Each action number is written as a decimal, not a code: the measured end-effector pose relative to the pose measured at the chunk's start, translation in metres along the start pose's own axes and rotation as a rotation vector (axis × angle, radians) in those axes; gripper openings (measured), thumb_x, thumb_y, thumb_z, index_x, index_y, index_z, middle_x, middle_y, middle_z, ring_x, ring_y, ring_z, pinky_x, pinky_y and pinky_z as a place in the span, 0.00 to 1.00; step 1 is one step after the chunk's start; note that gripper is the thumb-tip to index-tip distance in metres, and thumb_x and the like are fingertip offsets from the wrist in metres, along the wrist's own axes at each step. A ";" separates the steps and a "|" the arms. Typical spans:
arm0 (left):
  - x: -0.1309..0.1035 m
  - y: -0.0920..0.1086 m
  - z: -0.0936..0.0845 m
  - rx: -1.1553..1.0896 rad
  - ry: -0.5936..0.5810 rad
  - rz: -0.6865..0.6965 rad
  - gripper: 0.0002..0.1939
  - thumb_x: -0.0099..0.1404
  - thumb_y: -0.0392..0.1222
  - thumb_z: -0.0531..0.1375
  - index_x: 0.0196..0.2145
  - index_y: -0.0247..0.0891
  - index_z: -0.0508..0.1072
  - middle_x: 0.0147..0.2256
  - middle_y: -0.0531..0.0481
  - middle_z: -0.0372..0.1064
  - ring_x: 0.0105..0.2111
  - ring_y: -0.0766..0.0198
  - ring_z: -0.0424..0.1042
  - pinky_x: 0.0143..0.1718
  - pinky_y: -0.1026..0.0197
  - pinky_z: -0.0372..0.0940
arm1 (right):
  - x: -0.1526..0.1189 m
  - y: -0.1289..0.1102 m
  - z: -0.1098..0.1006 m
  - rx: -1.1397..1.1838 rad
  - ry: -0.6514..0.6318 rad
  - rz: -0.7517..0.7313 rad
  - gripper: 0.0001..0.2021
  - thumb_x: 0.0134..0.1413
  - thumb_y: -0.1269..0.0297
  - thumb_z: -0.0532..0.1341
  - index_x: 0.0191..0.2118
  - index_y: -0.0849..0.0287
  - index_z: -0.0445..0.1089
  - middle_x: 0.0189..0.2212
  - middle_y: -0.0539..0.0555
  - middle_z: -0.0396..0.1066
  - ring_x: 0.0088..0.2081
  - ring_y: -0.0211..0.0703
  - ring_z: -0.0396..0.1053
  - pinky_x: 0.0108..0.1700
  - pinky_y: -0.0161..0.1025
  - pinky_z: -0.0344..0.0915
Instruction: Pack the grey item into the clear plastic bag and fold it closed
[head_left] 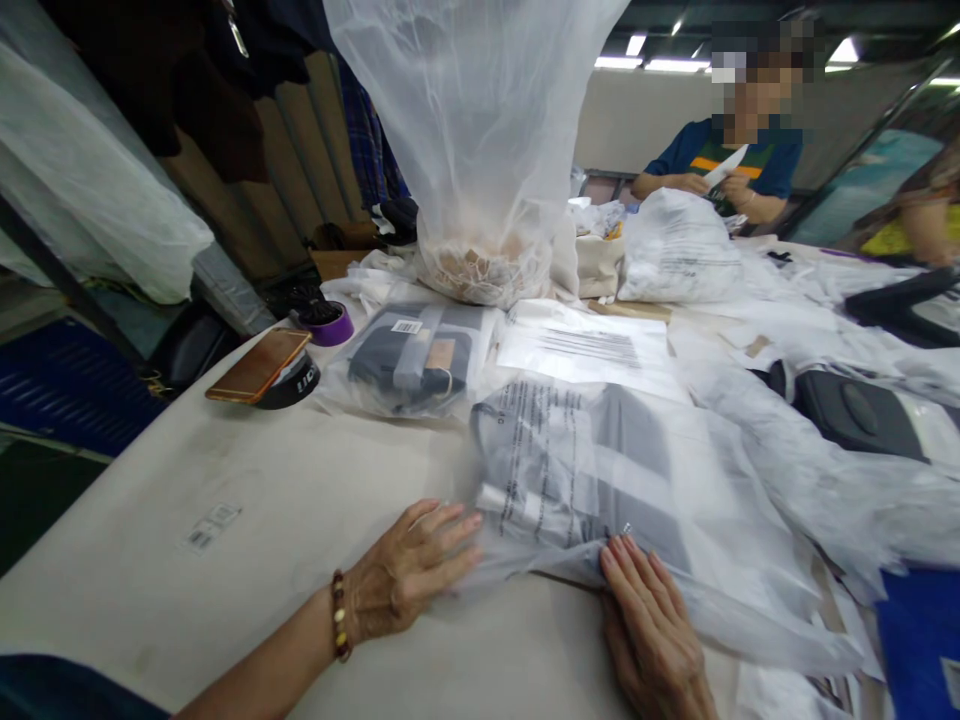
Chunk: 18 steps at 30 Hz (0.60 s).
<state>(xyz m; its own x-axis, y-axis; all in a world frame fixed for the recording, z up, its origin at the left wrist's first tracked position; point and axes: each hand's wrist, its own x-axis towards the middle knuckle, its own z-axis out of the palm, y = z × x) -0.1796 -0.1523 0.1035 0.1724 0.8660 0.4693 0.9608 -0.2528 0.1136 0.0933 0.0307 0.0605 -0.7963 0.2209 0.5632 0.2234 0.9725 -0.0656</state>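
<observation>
Two bare hands at one printed bag (551, 465) of clear plastic, flat on the table (277, 500). Long axis of the printed bag roughly left to right, slanting toward the wearer at the right end; loose film trailing off that way. Folded grey cloth (634, 430) inside, mostly in the left half, seen through dark lettering.

Left hand (412, 565) at the near left corner of the printed bag: fingers outstretched, a little apart, tips at the film, slightly blurred. Right hand (656, 620) on the near edge of the printed bag: fingers straight, close together, laid against the plastic.

Containers: behind the printed bag and left, clear bag (337, 385) with dark folded bundle (375, 360), barcode label, brown tag. Directly behind the printed bag, white packet (585, 345); contents unclear. Farther behind, tall hazy bag (480, 120) with pale scraps (487, 268) at the bottom.

Left of the printed bag, well apart: phone (262, 365) atop black round object (296, 385), purple tape roll (330, 325) near.
</observation>
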 end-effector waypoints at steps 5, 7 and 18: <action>0.014 -0.003 -0.012 -0.321 -0.039 -0.245 0.14 0.65 0.34 0.47 0.38 0.43 0.71 0.44 0.50 0.72 0.49 0.62 0.64 0.48 0.57 0.62 | 0.000 -0.002 0.001 0.001 0.016 0.026 0.30 0.52 0.78 0.51 0.63 0.65 0.49 0.58 0.63 0.59 0.59 0.54 0.56 0.58 0.54 0.56; 0.017 0.001 -0.008 -0.287 0.039 -0.308 0.12 0.64 0.35 0.49 0.35 0.42 0.72 0.40 0.49 0.72 0.45 0.61 0.66 0.46 0.57 0.62 | 0.002 -0.003 0.001 -0.004 0.017 0.037 0.30 0.53 0.77 0.51 0.63 0.64 0.49 0.57 0.61 0.59 0.58 0.53 0.57 0.57 0.53 0.58; 0.027 0.021 0.025 -0.269 0.309 -0.881 0.20 0.67 0.44 0.46 0.17 0.40 0.56 0.17 0.56 0.54 0.21 0.68 0.59 0.23 0.66 0.57 | 0.004 -0.007 0.000 0.009 0.054 0.068 0.30 0.52 0.79 0.51 0.63 0.64 0.49 0.55 0.61 0.62 0.58 0.51 0.58 0.57 0.54 0.58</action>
<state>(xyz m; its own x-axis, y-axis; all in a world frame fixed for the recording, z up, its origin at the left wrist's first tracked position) -0.1491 -0.1230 0.0965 -0.6868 0.6504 0.3245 0.6295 0.3089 0.7130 0.0881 0.0245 0.0632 -0.7478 0.2825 0.6009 0.2704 0.9561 -0.1129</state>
